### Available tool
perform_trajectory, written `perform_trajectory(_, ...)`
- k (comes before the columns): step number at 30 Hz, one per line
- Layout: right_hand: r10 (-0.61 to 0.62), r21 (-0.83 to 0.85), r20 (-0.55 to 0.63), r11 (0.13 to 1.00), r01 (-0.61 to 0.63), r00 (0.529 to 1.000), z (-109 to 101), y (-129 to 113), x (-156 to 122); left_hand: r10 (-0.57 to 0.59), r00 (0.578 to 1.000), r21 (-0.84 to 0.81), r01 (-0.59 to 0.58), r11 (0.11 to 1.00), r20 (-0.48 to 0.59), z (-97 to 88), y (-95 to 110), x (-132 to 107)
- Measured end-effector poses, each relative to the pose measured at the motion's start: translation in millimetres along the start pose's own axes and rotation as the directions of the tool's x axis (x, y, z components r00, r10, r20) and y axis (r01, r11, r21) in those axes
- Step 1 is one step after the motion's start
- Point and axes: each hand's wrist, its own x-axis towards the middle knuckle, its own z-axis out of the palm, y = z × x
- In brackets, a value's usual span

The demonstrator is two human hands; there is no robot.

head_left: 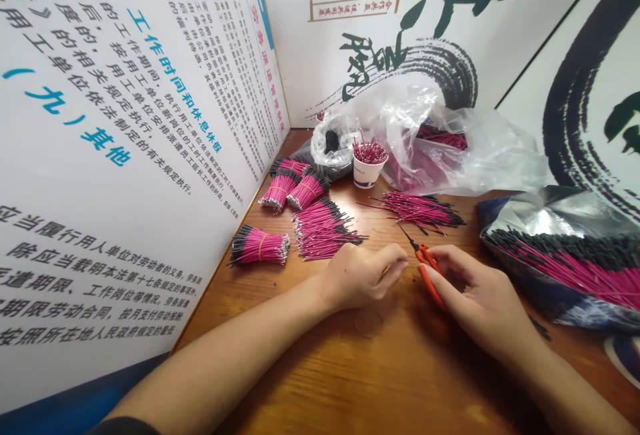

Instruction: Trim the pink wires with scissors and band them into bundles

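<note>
Now: slim orange-handled metal snips (431, 281), long axis diagonal, dark tips pointing far-left, held in narrow grip of right hand (473, 298); left hand (363, 277) curled just beside, grip contents too small to tell.

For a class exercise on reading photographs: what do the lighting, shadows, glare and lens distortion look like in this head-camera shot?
In the head view, wide-angle distortion makes the printed wall panel appear to lean sharply; the light looks soft, with glare on the plastic bag; soft shadows fall beneath the left hand and right hand on the wooden table.
</note>
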Motion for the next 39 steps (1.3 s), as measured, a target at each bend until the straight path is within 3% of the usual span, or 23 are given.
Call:
perform_trajectory(5, 0.022, 0.011, -0.009, 1.0, -0.022, 1.0, -1, 2, 2, 0.099, 0.991, 0.148, -0.084, 0.985, -0.095, -3.3, -2, 2)
perform_trajectory(8, 0.077, 0.052, -0.06, 0.996, -0.074, 0.995, -2, 8, 5, 0.108, 0.978, 0.314, -0.048, 0.948, -0.176, -11.6, -7, 7)
perform_trajectory(13, 0.207, 0.06, -0.151, 0.978, -0.201, 0.966, -6, 28, 13, -0.009, 0.99, 0.542, 0.083, 0.836, -0.138, -24.5, -21, 11)
perform_trajectory(18, 0.243, -0.034, -0.227, 0.966, -0.257, 0.943, -10, 46, 19, -0.178, 0.982, 0.61, 0.181, 0.771, -0.066, -27.4, -32, 9)
perform_trajectory(21, 0.225, -0.096, -0.237, 0.962, -0.254, 0.945, -6, 50, 21, -0.156, 0.988, 0.58, 0.136, 0.803, -0.016, -25.6, -26, 9)
perform_trajectory(24, 0.181, -0.081, -0.203, 0.976, -0.201, 0.962, -1, 49, 22, -0.011, 0.996, 0.46, -0.031, 0.887, 0.089, -20.9, -17, 10)
perform_trajectory(28, 0.131, -0.15, -0.112, 0.978, -0.147, 0.985, 2, 44, 23, 0.192, 0.944, 0.196, -0.248, 0.949, 0.269, -12.8, -9, 8)
perform_trajectory(33, 0.128, -0.215, -0.068, 0.967, -0.14, 0.989, 2, 45, 22, 0.143, 0.929, -0.052, -0.133, 0.99, 0.342, -8.5, -7, 5)
perform_trajectory(39, 0.175, -0.248, -0.162, 0.945, -0.212, 0.971, 8, 37, 27, 0.079, 0.931, -0.089, -0.05, 0.995, 0.357, -9.9, -5, 7)
